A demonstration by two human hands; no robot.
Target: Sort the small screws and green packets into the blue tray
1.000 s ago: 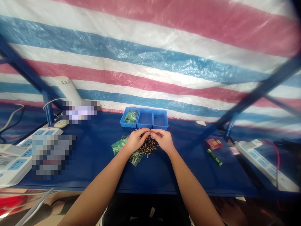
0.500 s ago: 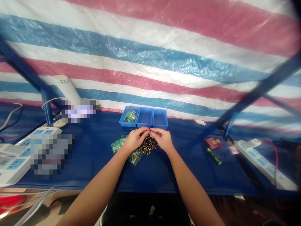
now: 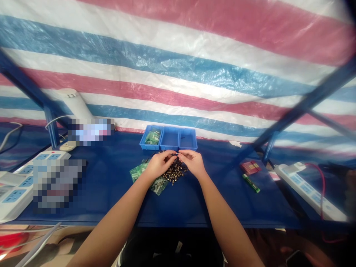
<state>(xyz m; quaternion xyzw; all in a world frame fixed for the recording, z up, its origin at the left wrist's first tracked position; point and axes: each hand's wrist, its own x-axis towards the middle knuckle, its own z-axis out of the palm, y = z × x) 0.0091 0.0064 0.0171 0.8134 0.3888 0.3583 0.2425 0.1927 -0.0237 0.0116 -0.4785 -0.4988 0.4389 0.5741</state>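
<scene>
Above a pile of small brass and black metal parts (image 3: 172, 175) on the blue table, my left hand (image 3: 160, 163) and my right hand (image 3: 192, 161) meet at the fingertips. Both hands are pinched on a small dark, thin part (image 3: 177, 154) that spans the gap between them. Green and clear plastic bags (image 3: 159, 185) with metal pins lie beside and partly under my left hand. Just behind the hands stands a blue three-compartment tray (image 3: 169, 148); its left compartment holds green packets (image 3: 152, 137).
White power strips lie at the left (image 3: 20, 185) and right (image 3: 311, 193) of the blue table (image 3: 111, 207). A red box (image 3: 250, 167) and a green tube-like pack (image 3: 251, 183) rest at the right. A white cylinder (image 3: 76, 105) stands at the back left.
The view has shifted slightly, moving the surroundings a little to the left. The small part between my fingertips now shows more clearly. Both hands keep nearly the same pose.
</scene>
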